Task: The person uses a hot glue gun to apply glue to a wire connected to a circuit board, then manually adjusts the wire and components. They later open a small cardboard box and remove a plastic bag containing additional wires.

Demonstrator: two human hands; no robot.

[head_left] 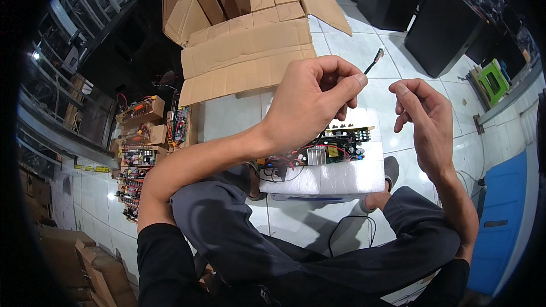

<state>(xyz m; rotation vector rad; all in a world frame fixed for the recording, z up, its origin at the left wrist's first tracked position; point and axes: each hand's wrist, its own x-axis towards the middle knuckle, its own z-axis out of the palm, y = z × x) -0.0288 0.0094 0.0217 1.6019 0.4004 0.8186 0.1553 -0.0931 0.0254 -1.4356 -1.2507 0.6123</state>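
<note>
Between the thumb and forefinger of my left hand is a thin black cable, with a small connector at its raised tip. The cable runs down behind the hand toward a circuit board with heat sinks, capacitors and red and black wires. That board lies on a white foam block between my legs; my left hand hides part of it. My right hand hovers to the right of the cable tip, apart from it, fingers curled and thumb against the forefinger. Whether something tiny sits in that pinch I cannot make out.
An open cardboard carton packed with small brown boxes stands ahead. Several more circuit boards are stacked at the left. Black cabinets stand at the far right, near a green plastic stool. A blue panel is at the right edge.
</note>
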